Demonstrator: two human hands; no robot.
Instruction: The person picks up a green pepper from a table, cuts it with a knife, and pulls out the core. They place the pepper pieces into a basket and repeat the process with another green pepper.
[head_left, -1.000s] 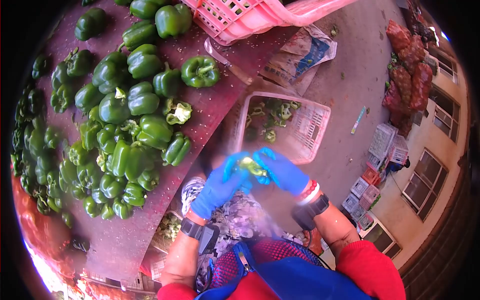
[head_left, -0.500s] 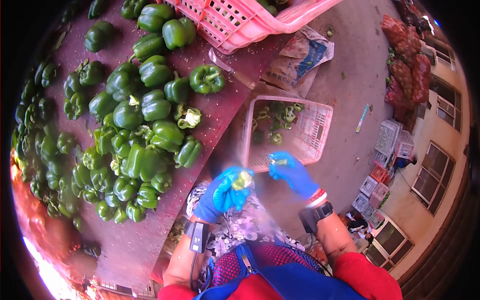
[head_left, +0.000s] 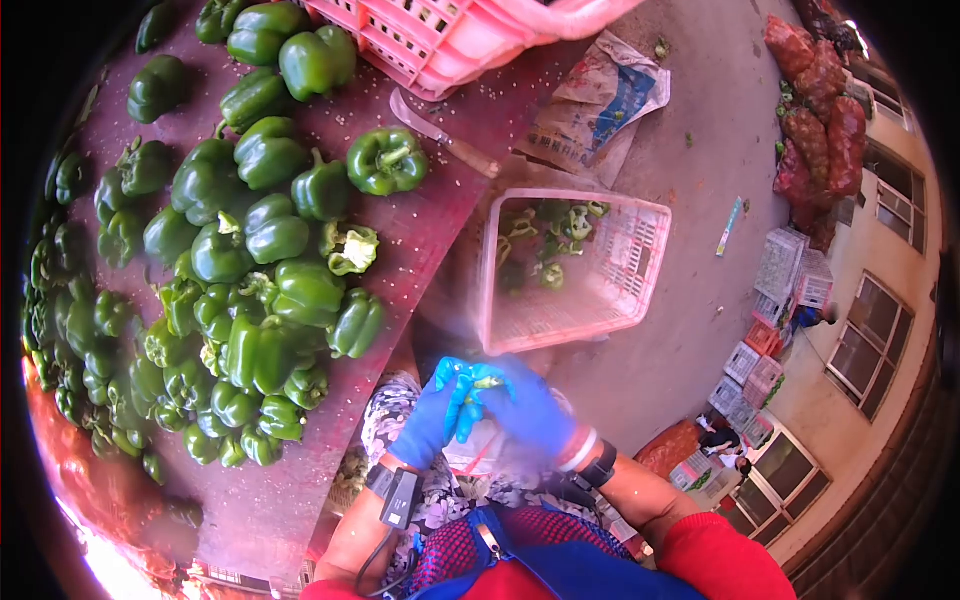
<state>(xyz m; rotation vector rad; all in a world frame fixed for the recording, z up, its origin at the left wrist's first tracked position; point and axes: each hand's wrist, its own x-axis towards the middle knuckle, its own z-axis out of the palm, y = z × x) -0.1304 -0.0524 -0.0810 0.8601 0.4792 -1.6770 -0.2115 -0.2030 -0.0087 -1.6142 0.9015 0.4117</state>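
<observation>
We are seeing the table (head_left: pixel 250 515) bearing loose green peppers (head_left: pixel 302 294), probably spread so that each is within easy reach. Beside it, the low pink crate (head_left: pixel 575 320) is sitting open-topped, its walls containing cut pepper scraps (head_left: pixel 578 222). We are leaving the knife (head_left: pixel 435 128) flat near the table's edge, seemingly to free both hands. Close before our body, our left hand (head_left: pixel 425 425) is curling its gloved fingers around a small pale-green piece (head_left: pixel 488 382), apparently steadying it; our right hand (head_left: pixel 525 410) is meeting it, too blurred for us to tell its grip.
</observation>
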